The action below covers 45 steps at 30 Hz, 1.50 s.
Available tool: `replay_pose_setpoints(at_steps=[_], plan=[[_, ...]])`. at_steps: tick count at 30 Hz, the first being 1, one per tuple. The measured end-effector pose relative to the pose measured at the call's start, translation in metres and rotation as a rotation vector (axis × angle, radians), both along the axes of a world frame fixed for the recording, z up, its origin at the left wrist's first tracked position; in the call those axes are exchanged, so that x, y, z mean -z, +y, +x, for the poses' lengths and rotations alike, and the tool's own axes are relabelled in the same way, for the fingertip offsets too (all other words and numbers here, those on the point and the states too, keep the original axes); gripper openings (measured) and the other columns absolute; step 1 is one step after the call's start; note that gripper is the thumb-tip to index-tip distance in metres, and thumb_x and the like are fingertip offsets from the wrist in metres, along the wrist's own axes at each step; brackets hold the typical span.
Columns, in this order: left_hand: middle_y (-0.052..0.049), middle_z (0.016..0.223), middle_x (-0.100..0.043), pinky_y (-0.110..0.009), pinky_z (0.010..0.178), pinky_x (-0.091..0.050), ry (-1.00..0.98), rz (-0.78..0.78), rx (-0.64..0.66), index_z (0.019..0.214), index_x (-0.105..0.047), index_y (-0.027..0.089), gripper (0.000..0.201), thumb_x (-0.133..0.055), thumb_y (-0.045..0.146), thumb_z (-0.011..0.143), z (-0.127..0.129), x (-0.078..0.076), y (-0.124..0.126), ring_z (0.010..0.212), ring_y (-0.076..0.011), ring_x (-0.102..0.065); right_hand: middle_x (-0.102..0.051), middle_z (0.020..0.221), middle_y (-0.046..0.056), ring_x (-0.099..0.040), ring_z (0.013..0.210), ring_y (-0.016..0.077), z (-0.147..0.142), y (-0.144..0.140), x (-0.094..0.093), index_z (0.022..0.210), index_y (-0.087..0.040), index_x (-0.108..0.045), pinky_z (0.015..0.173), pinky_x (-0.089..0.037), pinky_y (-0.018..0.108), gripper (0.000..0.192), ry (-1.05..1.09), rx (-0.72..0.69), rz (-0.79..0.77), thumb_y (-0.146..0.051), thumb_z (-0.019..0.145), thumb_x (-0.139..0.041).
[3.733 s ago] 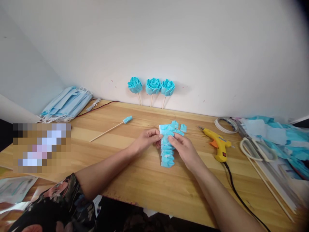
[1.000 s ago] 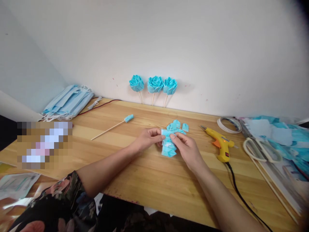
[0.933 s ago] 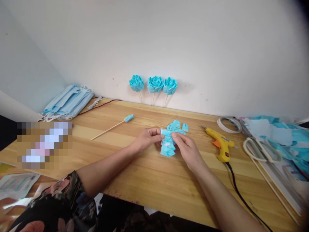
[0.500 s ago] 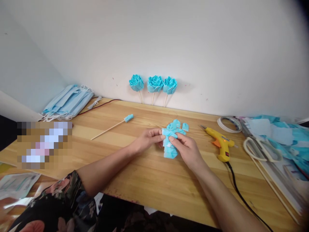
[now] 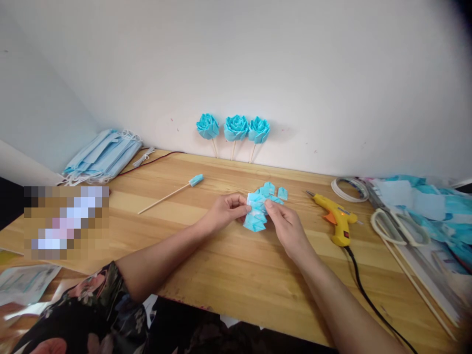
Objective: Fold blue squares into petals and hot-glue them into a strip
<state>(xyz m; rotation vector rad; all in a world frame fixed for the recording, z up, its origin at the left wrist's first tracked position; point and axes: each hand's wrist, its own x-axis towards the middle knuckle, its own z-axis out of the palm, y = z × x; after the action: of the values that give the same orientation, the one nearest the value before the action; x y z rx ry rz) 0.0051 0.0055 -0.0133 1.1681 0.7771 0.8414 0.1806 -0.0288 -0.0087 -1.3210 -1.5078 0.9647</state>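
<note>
At mid-table, my left hand (image 5: 224, 212) and right hand (image 5: 288, 227) pinch a strip of folded blue petals (image 5: 255, 216) between fingertips, just above the wooden table (image 5: 228, 275). Farther off lie loose petals (image 5: 271, 191); three blue roses (image 5: 234, 129) lean against the wall.

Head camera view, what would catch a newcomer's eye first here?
Probably the three blue roses on sticks, leaning on the white wall at the back of the table. Next, mid-table, the left hand and right hand pinch a strip of folded blue petals between them. A yellow glue gun lies just to the right, with scissors beyond it.
</note>
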Motion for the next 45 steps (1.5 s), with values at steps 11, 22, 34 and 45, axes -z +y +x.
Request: replay_pose_setpoints(at_steps=[11, 22, 34, 45], plan=[[0.001, 0.063, -0.058, -0.023, 0.062, -0.044, -0.008, 0.019, 0.046, 0.073, -0.059, 0.012, 0.029, -0.069, 0.039, 0.073, -0.0015, -0.006, -0.0027, 0.059, -0.0089, -0.054, -0.06, 0.069, 0.0, -0.053, 0.065, 0.0155, -0.0002, -0.0009, 0.0031, 0.069, -0.02, -0.057, 0.062, -0.044, 0.027, 0.028, -0.071, -0.101, -0.039, -0.043, 0.084, -0.055], [-0.001, 0.063, -0.059, -0.025, 0.062, -0.046, 0.093, 0.059, 0.111, 0.069, -0.058, 0.013, 0.042, -0.06, 0.053, 0.079, -0.0004, -0.0063, -0.0028, 0.059, -0.0103, -0.054, -0.044, 0.059, -0.003, -0.039, 0.057, 0.0119, 0.0012, 0.0011, 0.0031, 0.06, -0.02, -0.047, 0.053, -0.034, 0.025, 0.037, -0.055, 0.03, 0.019, -0.047, 0.084, -0.054], [0.001, 0.06, -0.057, -0.023, 0.059, -0.045, 0.07, 0.043, -0.007, 0.069, -0.056, 0.013, 0.036, -0.07, 0.046, 0.071, 0.0, -0.0021, 0.0004, 0.055, -0.0081, -0.052, -0.049, 0.066, 0.0, -0.044, 0.066, 0.015, -0.0012, 0.0013, -0.0036, 0.065, -0.02, -0.05, 0.063, -0.037, 0.027, 0.043, -0.001, -0.026, 0.002, -0.055, 0.088, -0.044], [0.001, 0.063, -0.055, -0.023, 0.062, -0.044, 0.048, 0.117, 0.065, 0.069, -0.055, 0.013, 0.036, -0.066, 0.047, 0.076, -0.0022, -0.0051, -0.001, 0.059, -0.0086, -0.052, -0.051, 0.063, -0.001, -0.046, 0.065, 0.0155, -0.0015, 0.0011, -0.0006, 0.068, -0.02, -0.056, 0.059, -0.038, 0.026, 0.032, -0.008, -0.062, -0.02, -0.049, 0.082, -0.055]])
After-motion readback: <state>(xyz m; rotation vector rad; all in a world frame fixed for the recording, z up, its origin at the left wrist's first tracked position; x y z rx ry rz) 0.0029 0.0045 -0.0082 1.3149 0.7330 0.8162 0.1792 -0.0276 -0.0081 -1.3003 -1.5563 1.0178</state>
